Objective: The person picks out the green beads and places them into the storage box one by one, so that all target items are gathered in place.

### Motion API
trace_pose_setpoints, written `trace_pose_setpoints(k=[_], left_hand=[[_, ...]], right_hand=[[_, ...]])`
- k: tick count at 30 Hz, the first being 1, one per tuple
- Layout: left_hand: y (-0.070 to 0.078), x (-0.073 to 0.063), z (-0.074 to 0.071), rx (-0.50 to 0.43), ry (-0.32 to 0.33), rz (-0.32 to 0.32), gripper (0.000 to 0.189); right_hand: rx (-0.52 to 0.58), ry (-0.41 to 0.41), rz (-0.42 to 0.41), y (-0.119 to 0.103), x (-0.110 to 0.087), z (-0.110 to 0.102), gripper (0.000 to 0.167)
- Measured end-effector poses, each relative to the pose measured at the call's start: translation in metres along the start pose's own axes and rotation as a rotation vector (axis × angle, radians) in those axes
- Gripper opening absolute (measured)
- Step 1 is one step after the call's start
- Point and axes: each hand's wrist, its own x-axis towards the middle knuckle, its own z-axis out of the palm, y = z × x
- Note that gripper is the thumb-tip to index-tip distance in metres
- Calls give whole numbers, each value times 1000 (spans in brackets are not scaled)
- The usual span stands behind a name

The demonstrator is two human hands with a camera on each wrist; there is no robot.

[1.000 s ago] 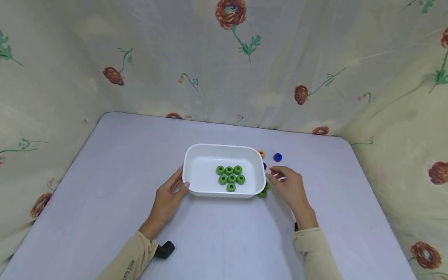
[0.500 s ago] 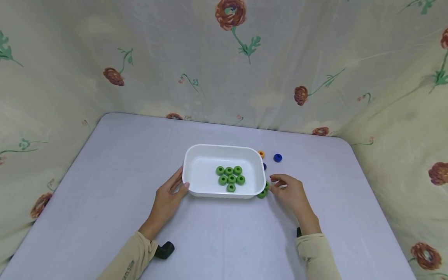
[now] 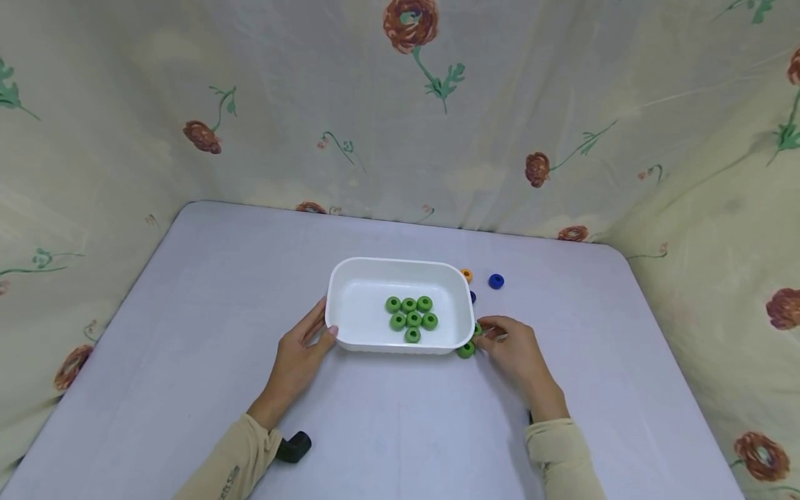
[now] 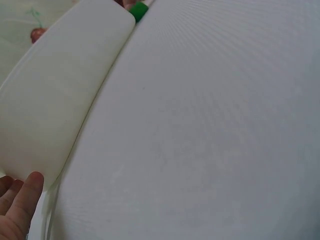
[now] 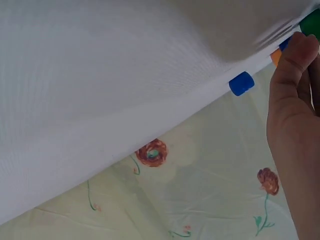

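A white plastic tray (image 3: 359,326) sits mid-table, with several green beads (image 3: 414,319) grouped in its right half. My left hand (image 3: 298,357) holds the tray's near left corner, thumb at the front wall and fingers along the left end; the left wrist view shows the thumb (image 4: 31,200) against the outer wall. By the tray's right end, my right hand (image 3: 515,351) pinches a green bead (image 3: 477,329) between thumb and fingertips, and that bead (image 5: 312,24) is partly cut off in the right wrist view. A second green bead (image 3: 465,349) lies at the near right corner.
An orange bead (image 3: 467,275) and a dark blue bead (image 3: 473,297), partly hidden by the rim, lie against the tray's right end. Another blue bead (image 3: 496,281) lies farther right. Flowered cloth (image 3: 375,139) hangs behind the white table (image 3: 250,243).
My right hand has moved toward the near side, from beside the dark blue bead to the green beads, and its fingers have closed in. The near green bead has shifted slightly. My left hand stays put.
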Motion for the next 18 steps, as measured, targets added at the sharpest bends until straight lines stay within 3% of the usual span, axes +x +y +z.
trace_pose_setpoints(k=[18], left_hand=[[1,-1,0,-8,-3,-13,61]], right_hand=[[-27,-4,16,2,1,6,37]])
